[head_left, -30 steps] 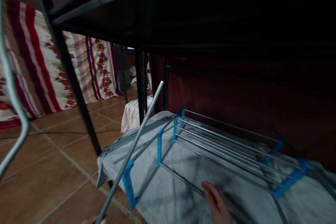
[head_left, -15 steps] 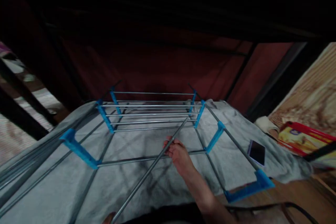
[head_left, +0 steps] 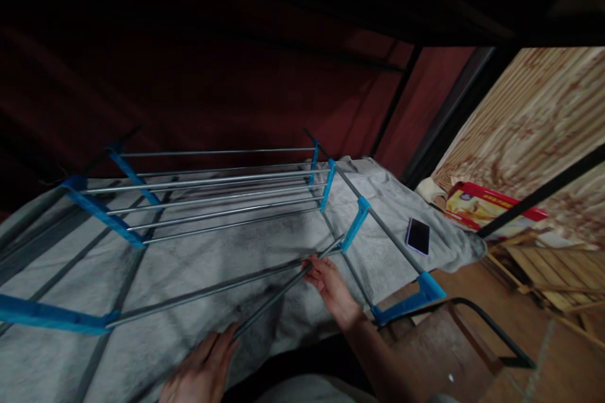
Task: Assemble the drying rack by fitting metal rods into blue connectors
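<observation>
metal rod [head_left: 278,295] lies slanted, low over the grey cloth [head_left: 212,252], near the front right of the rack frame [head_left: 212,192]. right hand [head_left: 332,284] is curled around the rod close to its far end, fingers closed on it. the rod's far tip sits just beside a blue connector [head_left: 354,232] on the frame's right rail; can't tell if it's seated in it. left hand [head_left: 201,370] is at the rod's near end, fingers stretched out along it and touching; can't tell if it really grips.

a cross bar [head_left: 189,296] of the frame runs just beside the rod, crossing under it near the right hand. the frame lies flat on the cloth, several thin bars side by side at the back between blue side pieces.

phone [head_left: 418,236] lies face up on the cloth's right edge, outside the frame. red box [head_left: 486,209] is further right, well apart. a dark-framed chair [head_left: 439,346] stands at bottom right, wooden slats [head_left: 548,267] beyond it.
</observation>
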Motion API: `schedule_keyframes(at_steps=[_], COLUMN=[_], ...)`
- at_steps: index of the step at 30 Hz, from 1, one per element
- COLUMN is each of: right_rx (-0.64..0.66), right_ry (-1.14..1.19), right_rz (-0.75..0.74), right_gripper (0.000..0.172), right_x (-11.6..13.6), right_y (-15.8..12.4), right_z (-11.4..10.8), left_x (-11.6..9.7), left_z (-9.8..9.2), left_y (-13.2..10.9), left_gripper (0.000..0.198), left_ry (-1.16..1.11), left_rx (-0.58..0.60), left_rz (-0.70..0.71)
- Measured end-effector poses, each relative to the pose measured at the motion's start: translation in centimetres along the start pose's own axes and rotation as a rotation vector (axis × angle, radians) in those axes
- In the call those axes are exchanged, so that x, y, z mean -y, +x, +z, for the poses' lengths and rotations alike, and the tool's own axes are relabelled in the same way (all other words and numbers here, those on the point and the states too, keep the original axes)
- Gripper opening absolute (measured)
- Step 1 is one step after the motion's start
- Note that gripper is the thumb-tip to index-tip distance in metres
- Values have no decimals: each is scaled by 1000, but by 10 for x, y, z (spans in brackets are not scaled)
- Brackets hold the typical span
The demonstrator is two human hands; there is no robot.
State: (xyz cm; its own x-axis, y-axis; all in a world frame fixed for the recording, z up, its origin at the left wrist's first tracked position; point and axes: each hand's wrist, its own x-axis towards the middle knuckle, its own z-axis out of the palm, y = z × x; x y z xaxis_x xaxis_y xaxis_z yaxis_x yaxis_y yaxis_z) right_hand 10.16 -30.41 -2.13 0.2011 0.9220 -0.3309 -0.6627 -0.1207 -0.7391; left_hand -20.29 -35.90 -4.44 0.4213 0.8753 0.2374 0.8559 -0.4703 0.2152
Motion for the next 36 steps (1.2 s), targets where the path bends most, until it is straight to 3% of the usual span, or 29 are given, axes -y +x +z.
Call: schedule_keyframes(at_steps=[10, 20, 28, 32, 36], right_rx=[36, 59, 34, 156, 246], right_ry=[45, 14, -47, -243, -452], right_rz=[16, 1, 40, 112, 152], right_gripper=[37, 26, 26, 27, 34], right_x=[-5, 2, 3, -7, -14], right_y=[3, 2, -4, -21, -22], right_z=[-10, -8, -5, -14, -22], left_x=[-7, -5, 5, -13, -22], left_z=[-2, -11, -11, -13, -13], left_y=[12, 30, 49, 51, 58], left_gripper=[43, 40, 54, 62, 55], left_ry=[50, 137, 164, 162, 103], left_rx=[-60, -151, -57, 22, 49], left_rz=[-5, 65, 59, -48, -88])
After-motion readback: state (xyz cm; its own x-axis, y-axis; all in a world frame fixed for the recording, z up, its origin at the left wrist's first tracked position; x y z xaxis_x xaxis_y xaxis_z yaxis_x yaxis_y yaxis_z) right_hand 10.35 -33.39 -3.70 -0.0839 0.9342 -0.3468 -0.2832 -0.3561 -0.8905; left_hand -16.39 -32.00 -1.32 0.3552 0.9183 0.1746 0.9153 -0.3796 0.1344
